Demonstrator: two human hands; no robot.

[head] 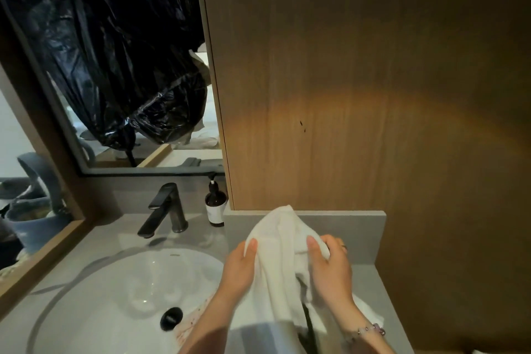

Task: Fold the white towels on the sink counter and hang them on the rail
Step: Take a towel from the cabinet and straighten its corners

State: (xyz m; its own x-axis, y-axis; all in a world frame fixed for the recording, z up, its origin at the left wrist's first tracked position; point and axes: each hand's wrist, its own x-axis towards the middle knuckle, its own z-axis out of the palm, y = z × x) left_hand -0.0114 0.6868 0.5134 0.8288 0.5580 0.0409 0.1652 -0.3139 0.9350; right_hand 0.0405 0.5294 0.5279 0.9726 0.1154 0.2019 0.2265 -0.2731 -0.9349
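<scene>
A white towel [283,241] is lifted above the grey sink counter [370,290], right of the basin. My left hand [240,267] pinches its left edge, thumb on the front of the cloth. My right hand [330,264] grips the bunched right part near the top. The towel's lower end hangs down over the counter between my forearms. More white cloth [369,312] lies on the counter under my right wrist. No rail shows in the view.
A white round basin [123,293] with a black drain sits to the left. A black tap [166,211] and a dark pump bottle [215,205] stand behind it. A wooden wall panel [359,95] rises behind the counter; a mirror [120,66] reflects black plastic.
</scene>
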